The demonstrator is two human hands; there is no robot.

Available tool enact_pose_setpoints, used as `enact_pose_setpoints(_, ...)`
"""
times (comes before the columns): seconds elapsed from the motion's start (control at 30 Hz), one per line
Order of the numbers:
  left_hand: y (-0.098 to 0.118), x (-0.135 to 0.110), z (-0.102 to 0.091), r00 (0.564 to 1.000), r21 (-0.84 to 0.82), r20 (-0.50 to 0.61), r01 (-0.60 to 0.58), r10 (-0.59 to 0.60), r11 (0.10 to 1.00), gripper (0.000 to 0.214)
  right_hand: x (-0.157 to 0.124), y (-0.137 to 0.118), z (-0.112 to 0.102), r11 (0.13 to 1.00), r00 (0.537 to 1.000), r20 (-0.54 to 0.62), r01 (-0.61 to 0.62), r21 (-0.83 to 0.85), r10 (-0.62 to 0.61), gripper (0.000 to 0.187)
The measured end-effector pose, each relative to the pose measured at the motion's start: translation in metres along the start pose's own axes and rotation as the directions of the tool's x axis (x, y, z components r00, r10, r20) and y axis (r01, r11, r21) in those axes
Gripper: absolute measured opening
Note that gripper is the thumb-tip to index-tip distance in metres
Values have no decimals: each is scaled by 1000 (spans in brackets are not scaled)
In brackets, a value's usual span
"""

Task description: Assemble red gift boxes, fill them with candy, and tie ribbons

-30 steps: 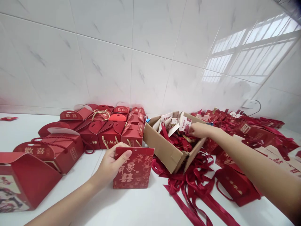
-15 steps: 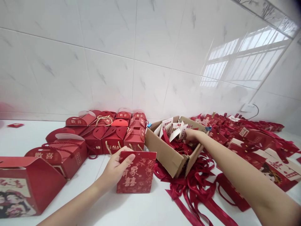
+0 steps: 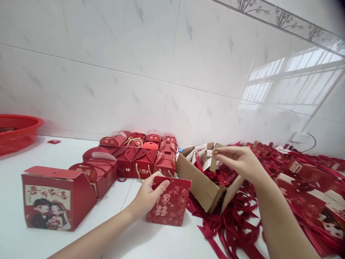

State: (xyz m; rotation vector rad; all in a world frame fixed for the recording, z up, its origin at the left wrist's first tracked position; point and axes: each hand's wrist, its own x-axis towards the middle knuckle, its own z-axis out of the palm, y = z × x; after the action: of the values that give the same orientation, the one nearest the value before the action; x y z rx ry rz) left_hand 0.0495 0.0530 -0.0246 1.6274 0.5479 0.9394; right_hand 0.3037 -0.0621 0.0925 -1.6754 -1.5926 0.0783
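In the head view my left hand [image 3: 151,194] pinches the top left edge of a red paper gift box [image 3: 174,203] with pale Chinese characters, standing on the white table. My right hand [image 3: 237,160] is raised over an open cardboard box [image 3: 198,183], thumb and fingertips pinched on a small round gold bead [image 3: 216,152]. Inside the cardboard box are white printed cards [image 3: 201,149] and dark red ribbon. More red ribbons [image 3: 231,223] spill over the table in front of it.
Folded red gift boxes [image 3: 144,158] with rope handles are grouped at centre left. A larger box with a cartoon couple [image 3: 51,205] stands nearer. A red basin [image 3: 24,135] sits far left. Red bags [image 3: 302,180] pile up on the right. White tiled wall behind.
My right hand has come up out of the cardboard box with the gold bead at its fingertips. The view has turned left, bringing the red basin into sight. My left hand keeps its hold.
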Motion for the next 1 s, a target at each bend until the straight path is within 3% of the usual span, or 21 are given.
enact_pose_setpoints(0.07,5,-2,-2,998,148,-18,-52,55,988,31,-15,-10,16,934,988,-96,146,325,-121,23)
enact_pose_setpoints(0.17,20,-4,-4,982,392,28,-181,185,902,18,-29,-20,39,797,960,-113,276,537,-256,21)
enact_pose_setpoints(0.23,36,-6,-5,947,489,67,-305,314,817,12,-33,-24,50,730,953,-21,245,638,-302,22)
enact_pose_setpoints(0.3,54,-10,-4,882,541,93,-435,463,720,17,-35,-28,59,663,938,90,166,730,-333,20)
enact_pose_setpoints(0.4,79,-22,-1,792,522,178,-579,584,626,13,-39,-33,68,636,905,192,104,765,-379,16)
enact_pose_setpoints(0.53,97,-37,6,770,476,292,-631,567,612,14,-44,-37,73,655,867,229,137,743,-442,16)
enact_pose_setpoints(0.7,101,-40,12,765,453,362,-643,532,617,10,-47,-40,75,680,863,216,183,710,-457,16)
enact_pose_setpoints(0.9,96,-36,7,815,366,368,-569,447,736,10,-47,-40,78,671,854,266,124,731,-448,13)
enact_pose_setpoints(1.0,95,-36,6,822,369,390,-553,416,747,13,-48,-40,79,676,840,290,118,727,-459,11)
